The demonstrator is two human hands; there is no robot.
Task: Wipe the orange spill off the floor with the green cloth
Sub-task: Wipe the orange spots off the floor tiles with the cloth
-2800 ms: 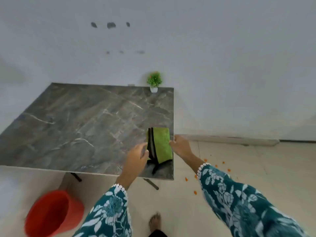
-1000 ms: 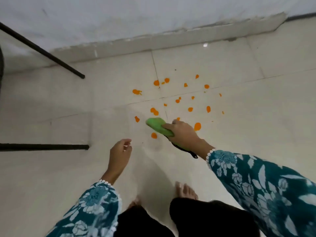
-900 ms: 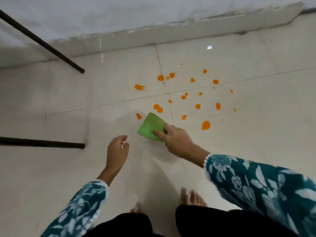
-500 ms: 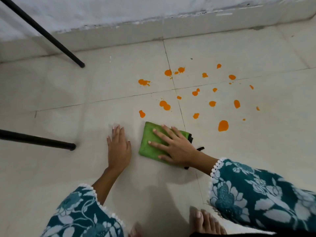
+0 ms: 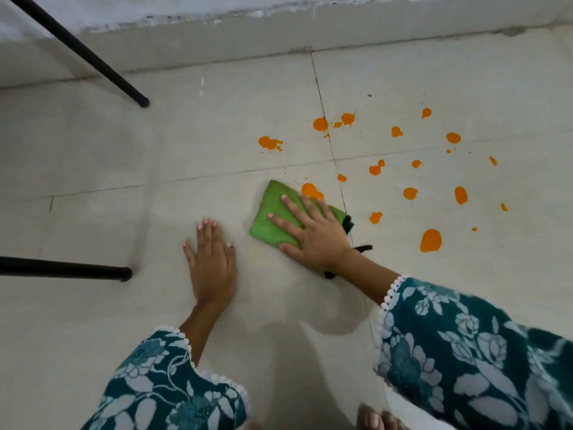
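Note:
A folded green cloth (image 5: 270,212) with black trim lies flat on the pale tiled floor (image 5: 93,305). My right hand (image 5: 313,234) presses down on it with fingers spread, covering its right half. The cloth's far corner touches an orange blob (image 5: 309,190). Several more drops of the orange spill (image 5: 431,240) are scattered over the tiles to the right and beyond. My left hand (image 5: 210,259) rests palm-down on the bare floor just left of the cloth, holding nothing.
Two black table legs stand at the left, the nearer leg (image 5: 65,270) and the farther leg (image 5: 93,62). A pale skirting and the wall (image 5: 279,29) run along the far side. My toes (image 5: 372,417) show at the bottom edge.
I picked the cloth off the table, crouched and laid it on the floor. In the last half second my right hand slid it forward over the near-left drop, up to another blob.

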